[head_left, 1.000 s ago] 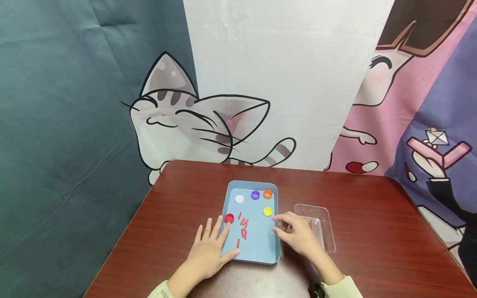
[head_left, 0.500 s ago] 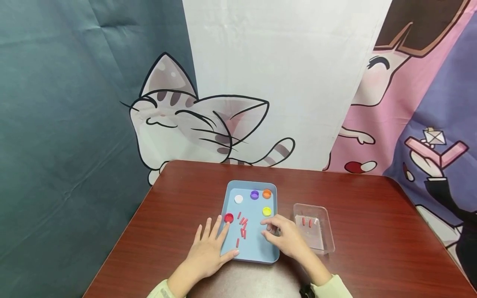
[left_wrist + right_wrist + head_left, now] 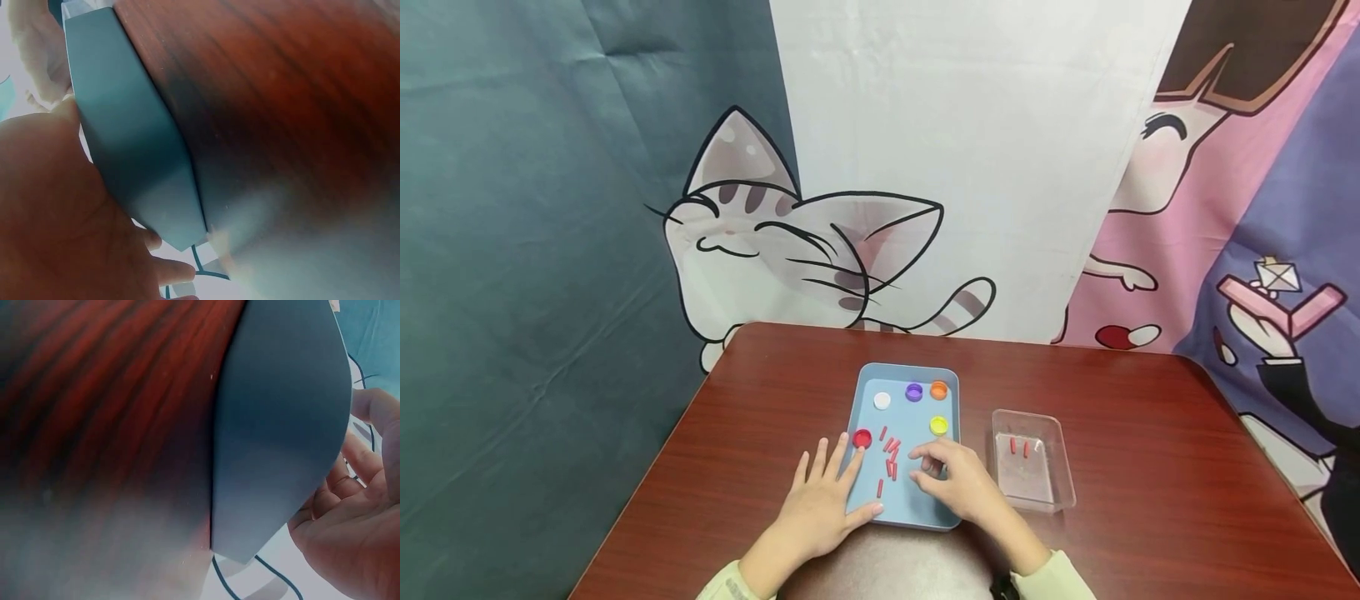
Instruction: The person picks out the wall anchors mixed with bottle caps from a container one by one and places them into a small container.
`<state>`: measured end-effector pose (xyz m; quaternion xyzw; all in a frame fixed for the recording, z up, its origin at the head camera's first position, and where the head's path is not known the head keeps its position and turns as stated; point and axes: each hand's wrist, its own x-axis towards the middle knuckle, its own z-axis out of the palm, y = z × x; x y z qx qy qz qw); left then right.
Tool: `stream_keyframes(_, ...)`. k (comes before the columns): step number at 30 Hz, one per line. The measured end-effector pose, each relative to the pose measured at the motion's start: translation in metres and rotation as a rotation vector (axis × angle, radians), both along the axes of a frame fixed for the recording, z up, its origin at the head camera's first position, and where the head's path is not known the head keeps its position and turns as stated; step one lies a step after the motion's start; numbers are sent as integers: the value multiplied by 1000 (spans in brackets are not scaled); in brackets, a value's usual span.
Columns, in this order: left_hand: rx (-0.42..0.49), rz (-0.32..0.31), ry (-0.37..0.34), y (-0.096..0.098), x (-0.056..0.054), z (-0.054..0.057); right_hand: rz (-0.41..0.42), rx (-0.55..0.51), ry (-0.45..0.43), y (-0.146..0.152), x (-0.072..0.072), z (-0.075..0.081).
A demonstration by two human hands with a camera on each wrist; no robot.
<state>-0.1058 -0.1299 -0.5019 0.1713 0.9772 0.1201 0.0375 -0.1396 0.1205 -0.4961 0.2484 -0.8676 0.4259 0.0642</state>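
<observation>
My left hand (image 3: pixel 816 510) rests with spread, straight fingers over the left side of a light blue tray (image 3: pixel 928 510). Over the tray's right half hovers my right hand (image 3: pixel 958 477), its thumb and index finger apart and nothing visible between them. Several short red sticks (image 3: pixel 880 488) lie scattered on the tray floor, just left of the right fingertips. In the left wrist view, the left hand (image 3: pixel 56 200) touches the tray's outer wall (image 3: pixel 134 131). The right wrist view has the right hand (image 3: pixel 359 512) beyond the wall, its fingers loosely bent and the fingertips partly hidden.
A clear plastic box (image 3: pixel 1037 498) with two red sticks (image 3: pixel 1026 450) stands right of the tray. Inside the tray are small round caps: red (image 3: pixel 862 438), white (image 3: pixel 882 401), purple (image 3: pixel 913 392), orange (image 3: pixel 938 390) and yellow (image 3: pixel 938 425). The brown table (image 3: pixel 1150 467) meets a printed cloth backdrop.
My right hand has moved left from beside the clear box to over the tray, nearer the red sticks. Both sticks in the box are now uncovered. The left hand stays put.
</observation>
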Motion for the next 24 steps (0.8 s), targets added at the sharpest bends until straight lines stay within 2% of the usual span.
stream_keyframes(13,3,-12,-6,0,1,1,48,55,-49,-13,-2,-2)
stream_keyframes(24,-4,-12,-9,-1,1,3,57,187,-92,-24,-4,1)
